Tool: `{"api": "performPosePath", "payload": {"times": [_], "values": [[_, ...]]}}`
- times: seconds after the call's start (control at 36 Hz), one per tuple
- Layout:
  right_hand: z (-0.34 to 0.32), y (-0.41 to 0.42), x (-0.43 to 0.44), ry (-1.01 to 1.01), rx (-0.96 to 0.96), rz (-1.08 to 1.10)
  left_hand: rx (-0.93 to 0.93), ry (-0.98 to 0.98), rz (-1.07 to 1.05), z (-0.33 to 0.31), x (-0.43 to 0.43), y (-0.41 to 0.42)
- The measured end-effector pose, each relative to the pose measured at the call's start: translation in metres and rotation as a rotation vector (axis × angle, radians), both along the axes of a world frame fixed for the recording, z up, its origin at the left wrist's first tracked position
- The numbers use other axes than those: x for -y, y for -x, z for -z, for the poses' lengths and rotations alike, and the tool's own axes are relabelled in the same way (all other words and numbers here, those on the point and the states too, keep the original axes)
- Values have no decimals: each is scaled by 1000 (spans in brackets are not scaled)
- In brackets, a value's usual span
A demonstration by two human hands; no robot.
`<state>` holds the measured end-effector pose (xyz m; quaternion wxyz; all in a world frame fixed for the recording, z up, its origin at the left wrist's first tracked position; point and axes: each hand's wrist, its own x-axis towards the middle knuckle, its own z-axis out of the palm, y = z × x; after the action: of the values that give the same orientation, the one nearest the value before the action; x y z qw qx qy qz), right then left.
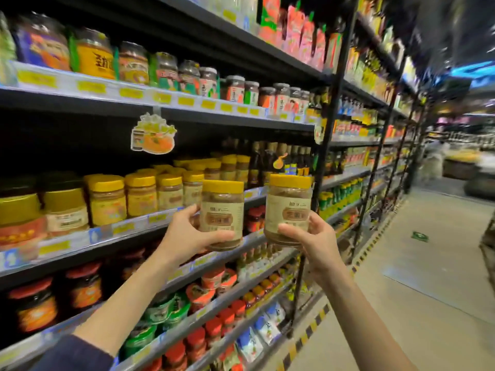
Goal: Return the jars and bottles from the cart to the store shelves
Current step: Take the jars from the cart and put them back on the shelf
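I hold two matching jars with yellow lids and beige labels in front of the store shelves. My left hand grips the left jar around its lower half. My right hand grips the right jar from below and behind. Both jars are upright, side by side and a little apart, level with the middle shelf. On that shelf stands a row of similar yellow-lidded jars. The cart is out of sight.
Shelves run along my left, packed with jars above, dark bottles behind the yellow-lidded row, and red-lidded jars and green cups below. A black upright post divides the shelf bays. The aisle floor stretches to the right.
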<state>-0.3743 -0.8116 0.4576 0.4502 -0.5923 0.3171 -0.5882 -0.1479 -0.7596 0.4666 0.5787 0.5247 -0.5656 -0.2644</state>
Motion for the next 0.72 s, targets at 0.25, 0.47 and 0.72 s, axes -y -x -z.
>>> {"api": "performPosePath", "payload": {"times": [0.25, 0.47, 0.72], "values": [[-8, 30, 72, -10, 5, 149, 60, 49, 182, -7, 108, 34], [-4, 38, 118, -12, 49, 192, 99, 54, 237, -6, 169, 39], [6, 55, 183, -41, 16, 165, 113, 41, 203, 2, 220, 53]]}}
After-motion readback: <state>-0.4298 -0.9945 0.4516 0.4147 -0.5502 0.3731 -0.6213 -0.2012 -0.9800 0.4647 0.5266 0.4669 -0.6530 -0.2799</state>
